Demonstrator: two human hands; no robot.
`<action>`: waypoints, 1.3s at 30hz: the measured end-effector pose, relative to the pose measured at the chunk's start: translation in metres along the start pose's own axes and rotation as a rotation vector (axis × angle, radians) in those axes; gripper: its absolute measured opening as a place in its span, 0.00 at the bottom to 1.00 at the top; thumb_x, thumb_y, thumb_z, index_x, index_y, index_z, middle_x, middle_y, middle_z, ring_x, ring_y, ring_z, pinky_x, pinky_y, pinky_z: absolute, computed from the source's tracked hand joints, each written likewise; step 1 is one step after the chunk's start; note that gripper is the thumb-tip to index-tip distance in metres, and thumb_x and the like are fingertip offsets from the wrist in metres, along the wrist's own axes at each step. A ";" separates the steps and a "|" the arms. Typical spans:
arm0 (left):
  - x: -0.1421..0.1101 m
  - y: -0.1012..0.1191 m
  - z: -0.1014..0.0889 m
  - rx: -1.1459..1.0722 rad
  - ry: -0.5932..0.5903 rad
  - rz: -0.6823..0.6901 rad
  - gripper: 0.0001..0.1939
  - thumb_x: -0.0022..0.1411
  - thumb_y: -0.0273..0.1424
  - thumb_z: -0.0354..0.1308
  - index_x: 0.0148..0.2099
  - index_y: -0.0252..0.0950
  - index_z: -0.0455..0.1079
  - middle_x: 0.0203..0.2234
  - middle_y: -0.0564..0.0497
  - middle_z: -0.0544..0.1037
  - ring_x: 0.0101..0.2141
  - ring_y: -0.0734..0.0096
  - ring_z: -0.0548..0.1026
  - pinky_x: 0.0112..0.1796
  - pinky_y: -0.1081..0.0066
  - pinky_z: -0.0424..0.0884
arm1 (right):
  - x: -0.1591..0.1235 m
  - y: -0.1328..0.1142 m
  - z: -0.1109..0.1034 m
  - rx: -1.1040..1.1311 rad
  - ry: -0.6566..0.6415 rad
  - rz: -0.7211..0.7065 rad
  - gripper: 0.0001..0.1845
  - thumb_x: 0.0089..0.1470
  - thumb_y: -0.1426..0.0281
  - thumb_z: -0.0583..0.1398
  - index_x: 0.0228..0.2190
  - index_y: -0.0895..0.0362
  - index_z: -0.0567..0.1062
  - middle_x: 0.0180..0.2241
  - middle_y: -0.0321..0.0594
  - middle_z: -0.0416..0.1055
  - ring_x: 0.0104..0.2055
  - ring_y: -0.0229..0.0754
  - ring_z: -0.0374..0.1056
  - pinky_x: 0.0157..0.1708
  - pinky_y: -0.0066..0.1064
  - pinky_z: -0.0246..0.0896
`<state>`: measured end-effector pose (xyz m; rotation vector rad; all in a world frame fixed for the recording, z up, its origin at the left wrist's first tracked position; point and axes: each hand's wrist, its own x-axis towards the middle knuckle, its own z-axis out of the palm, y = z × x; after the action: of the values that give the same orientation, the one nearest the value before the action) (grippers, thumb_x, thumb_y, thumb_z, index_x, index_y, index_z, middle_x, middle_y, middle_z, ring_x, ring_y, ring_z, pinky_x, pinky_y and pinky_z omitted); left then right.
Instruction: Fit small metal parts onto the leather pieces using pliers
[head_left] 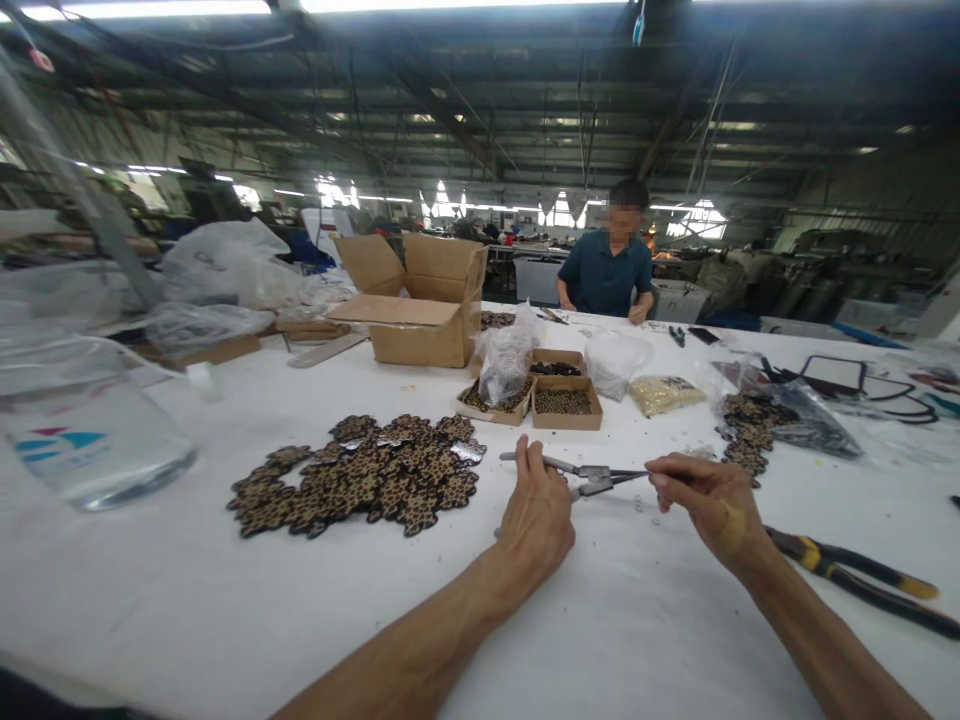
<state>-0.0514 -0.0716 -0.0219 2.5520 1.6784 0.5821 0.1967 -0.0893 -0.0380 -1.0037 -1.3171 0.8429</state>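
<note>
A left hand [536, 505] curls around the parted handles of metal pliers [594, 473] over a white table [600, 625], the tool's nose pointing at the right hand [709, 500], whose thumb and forefinger are pressed together at its tips; whether they pinch a small part cannot be told. To the left hand's left, across a narrow strip of tabletop, lies a pile of leopard-print patches [375, 480] with a scalloped edge. Beyond the left hand, well apart, a cardboard tray [568, 420] of small pieces turns its near wall to the hands. A black-and-yellow tool [811, 553] hems in the right hand's outer side. The widest room opens nearer the body than both hands. Far beyond them, a co-worker [607, 275] in dark teal is at the table's far edge.
</note>
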 end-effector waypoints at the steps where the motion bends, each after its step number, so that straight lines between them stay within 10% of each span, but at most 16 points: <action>1: 0.000 0.000 0.000 0.004 -0.001 0.006 0.22 0.43 0.18 0.55 0.44 0.21 0.74 0.64 0.26 0.58 0.70 0.34 0.43 0.67 0.44 0.51 | 0.000 0.000 0.001 0.009 -0.006 0.004 0.11 0.51 0.65 0.71 0.37 0.55 0.85 0.26 0.40 0.76 0.25 0.42 0.68 0.25 0.35 0.65; 19: -0.002 0.001 0.003 -0.110 -0.003 0.066 0.25 0.41 0.17 0.53 0.45 0.23 0.72 0.65 0.28 0.58 0.70 0.36 0.40 0.66 0.39 0.52 | 0.001 -0.007 -0.009 0.452 -0.193 0.340 0.13 0.45 0.68 0.74 0.34 0.59 0.85 0.26 0.42 0.74 0.26 0.39 0.65 0.28 0.36 0.64; 39: -0.002 -0.001 0.004 -0.029 0.010 0.071 0.23 0.44 0.19 0.54 0.46 0.22 0.73 0.60 0.27 0.62 0.68 0.41 0.49 0.68 0.45 0.51 | -0.002 -0.008 0.004 0.003 -0.002 0.066 0.16 0.46 0.62 0.73 0.35 0.59 0.85 0.24 0.42 0.78 0.25 0.44 0.72 0.28 0.37 0.70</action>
<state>-0.0521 -0.0723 -0.0263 2.6019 1.5759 0.6196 0.1924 -0.0934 -0.0312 -1.0491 -1.2896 0.8961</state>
